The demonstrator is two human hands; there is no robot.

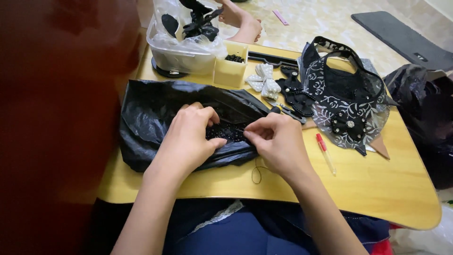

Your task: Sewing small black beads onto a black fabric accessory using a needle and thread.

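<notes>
A heap of small black beads [227,131] lies in a hollow of a crumpled black plastic bag [151,113], just left of the middle of the frame. The left hand [188,139] rests on the bag with its fingers [214,143] curled at the left edge of the beads. The right hand [278,141] sits just right of the beads, its fingers [252,134] pinched closed on something thin; what it is cannot be told. A dark thread [256,174] loops below that hand.

The bag lies on a pale wooden counter [377,184] with a rounded corner at the lower right. Its near edge runs along the bottom of the frame above dark blue cloth [236,236]. A bare stretch of wood lies at the right, below a red-capped pen [325,153].

Farther up the frame sit a black lace piece with a beaded flower [349,101], a white bow [264,81], a yellow box [230,68] of black beads, and a clear plastic-lined tub [184,47]. Another person's hand [243,21] rests beyond the counter's far edge at the top middle.

Past the counter lies a pale patterned floor [325,19] with a dark mat [401,38] in the upper right. A second black bag [422,108] presses against the counter's right edge. A blurred dark red mass [56,118] fills the left of the frame.
</notes>
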